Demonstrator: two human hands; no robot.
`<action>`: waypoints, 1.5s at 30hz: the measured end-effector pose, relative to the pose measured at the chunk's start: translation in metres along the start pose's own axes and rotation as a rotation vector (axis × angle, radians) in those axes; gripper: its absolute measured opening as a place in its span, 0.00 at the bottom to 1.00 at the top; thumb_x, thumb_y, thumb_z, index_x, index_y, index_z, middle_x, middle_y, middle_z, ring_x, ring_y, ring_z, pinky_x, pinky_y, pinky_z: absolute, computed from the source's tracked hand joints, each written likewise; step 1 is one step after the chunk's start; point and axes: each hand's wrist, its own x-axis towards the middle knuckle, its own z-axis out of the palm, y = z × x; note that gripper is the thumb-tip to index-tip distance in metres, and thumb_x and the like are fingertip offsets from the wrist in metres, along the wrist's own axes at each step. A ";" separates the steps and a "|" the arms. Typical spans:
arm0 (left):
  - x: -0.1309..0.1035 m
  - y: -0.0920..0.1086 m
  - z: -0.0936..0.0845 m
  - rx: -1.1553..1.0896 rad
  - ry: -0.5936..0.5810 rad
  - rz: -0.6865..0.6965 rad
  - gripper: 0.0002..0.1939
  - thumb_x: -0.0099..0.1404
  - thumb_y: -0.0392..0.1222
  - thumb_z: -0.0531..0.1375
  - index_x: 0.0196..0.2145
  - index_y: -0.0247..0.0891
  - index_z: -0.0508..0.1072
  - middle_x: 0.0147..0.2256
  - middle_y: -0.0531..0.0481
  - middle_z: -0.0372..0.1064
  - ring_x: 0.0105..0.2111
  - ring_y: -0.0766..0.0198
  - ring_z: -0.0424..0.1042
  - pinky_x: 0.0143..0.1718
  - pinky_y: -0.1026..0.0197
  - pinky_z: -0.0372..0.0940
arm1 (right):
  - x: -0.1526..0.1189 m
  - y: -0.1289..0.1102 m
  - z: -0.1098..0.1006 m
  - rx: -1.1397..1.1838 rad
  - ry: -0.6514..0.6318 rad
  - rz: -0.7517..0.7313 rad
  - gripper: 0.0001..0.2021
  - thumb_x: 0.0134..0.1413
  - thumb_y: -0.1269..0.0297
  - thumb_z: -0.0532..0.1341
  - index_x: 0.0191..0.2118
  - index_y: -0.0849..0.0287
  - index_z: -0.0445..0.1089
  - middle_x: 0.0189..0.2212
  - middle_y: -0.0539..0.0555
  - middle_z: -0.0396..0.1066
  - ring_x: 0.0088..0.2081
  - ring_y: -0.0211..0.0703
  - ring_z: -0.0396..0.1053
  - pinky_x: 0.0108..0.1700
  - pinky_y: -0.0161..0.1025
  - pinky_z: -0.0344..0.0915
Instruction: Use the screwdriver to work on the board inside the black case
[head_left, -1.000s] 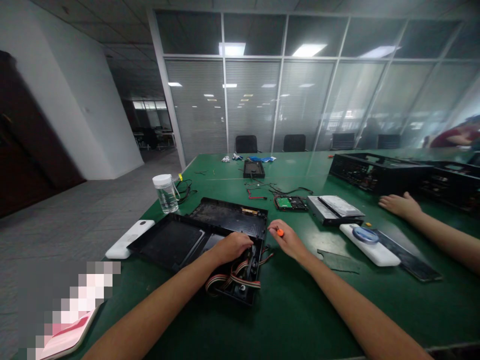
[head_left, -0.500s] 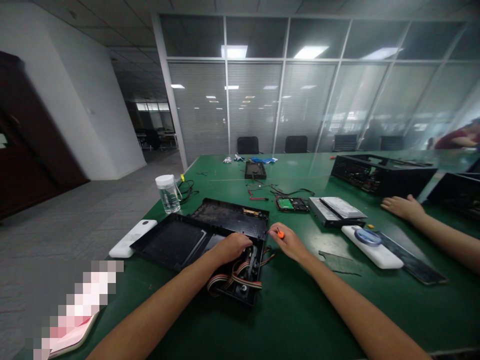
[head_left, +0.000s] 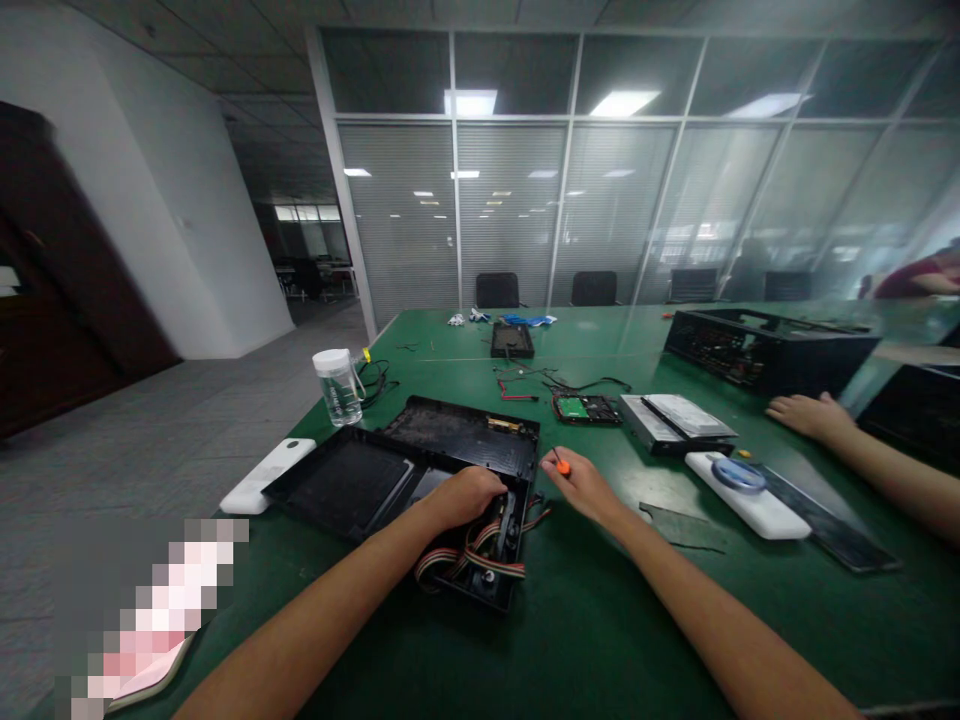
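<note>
An opened black plastic case (head_left: 330, 485) lies in front of me, with its panels spread flat. My left hand (head_left: 471, 495) is curled over the right part of the case, fingers closed down by the inner parts; what they grip is hidden. Striped ribbon wires (head_left: 442, 562) loop out below that hand, inside the case. Just off the case's right edge, my right hand (head_left: 581, 482) is closed around a small orange-handled screwdriver (head_left: 562, 467). Only its orange end and a bit of dark shaft show.
Another person's hand (head_left: 814, 415) rests at the right, near a black computer chassis (head_left: 772, 355). A silver drive (head_left: 675, 425), green circuit board (head_left: 576, 407), white power bank-like block (head_left: 750, 500) and water bottle (head_left: 337, 390) stand around on the green table (head_left: 585, 640).
The whole view has shifted very slightly. Both hands keep nearly the same place, with the right hand's fingers and the orange screwdriver turned a little.
</note>
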 end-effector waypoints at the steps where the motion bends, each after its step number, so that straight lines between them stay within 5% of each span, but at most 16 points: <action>1: 0.000 -0.001 0.000 -0.019 0.002 0.008 0.14 0.61 0.28 0.51 0.41 0.34 0.72 0.37 0.44 0.71 0.40 0.63 0.69 0.44 0.64 0.60 | 0.000 0.001 0.000 0.002 0.014 0.041 0.11 0.57 0.55 0.50 0.34 0.56 0.63 0.28 0.51 0.66 0.30 0.41 0.64 0.34 0.38 0.60; 6: -0.002 -0.002 0.001 -0.082 0.039 -0.011 0.12 0.62 0.30 0.51 0.40 0.33 0.72 0.37 0.45 0.71 0.39 0.64 0.69 0.43 0.64 0.60 | 0.005 0.011 -0.009 0.133 0.127 0.222 0.10 0.51 0.60 0.54 0.39 0.57 0.56 0.24 0.46 0.61 0.24 0.37 0.60 0.26 0.34 0.59; 11: -0.003 0.001 0.000 -0.108 0.076 -0.091 0.10 0.62 0.31 0.51 0.39 0.34 0.71 0.37 0.47 0.70 0.38 0.64 0.67 0.42 0.65 0.61 | 0.009 0.006 -0.033 0.238 -0.010 0.155 0.11 0.47 0.65 0.56 0.39 0.57 0.61 0.25 0.47 0.62 0.23 0.35 0.59 0.25 0.33 0.58; 15: -0.003 0.005 -0.002 -0.114 0.063 -0.128 0.10 0.62 0.32 0.52 0.38 0.35 0.70 0.37 0.48 0.69 0.38 0.64 0.67 0.43 0.64 0.60 | 0.007 -0.009 -0.042 0.351 0.118 0.146 0.11 0.53 0.58 0.52 0.37 0.59 0.64 0.20 0.47 0.62 0.19 0.35 0.58 0.22 0.33 0.56; 19: -0.002 0.007 -0.004 -0.127 0.036 -0.172 0.10 0.62 0.32 0.52 0.38 0.35 0.71 0.36 0.48 0.70 0.37 0.64 0.67 0.42 0.64 0.60 | 0.002 -0.021 -0.038 0.162 0.243 0.050 0.10 0.51 0.58 0.54 0.25 0.58 0.63 0.20 0.49 0.64 0.23 0.37 0.61 0.27 0.34 0.58; 24: -0.002 0.008 -0.004 -0.122 0.033 -0.185 0.10 0.61 0.32 0.52 0.38 0.35 0.71 0.36 0.48 0.70 0.38 0.63 0.67 0.43 0.63 0.60 | 0.000 -0.026 -0.031 0.002 0.309 0.030 0.09 0.51 0.59 0.55 0.26 0.57 0.64 0.21 0.49 0.65 0.23 0.37 0.62 0.28 0.34 0.58; 45: -0.001 0.012 -0.007 -0.130 0.044 -0.199 0.11 0.60 0.31 0.52 0.38 0.35 0.73 0.36 0.48 0.71 0.37 0.63 0.68 0.43 0.65 0.60 | -0.001 -0.036 -0.028 -0.257 0.248 -0.102 0.11 0.53 0.59 0.54 0.29 0.59 0.67 0.22 0.50 0.69 0.25 0.37 0.67 0.30 0.32 0.57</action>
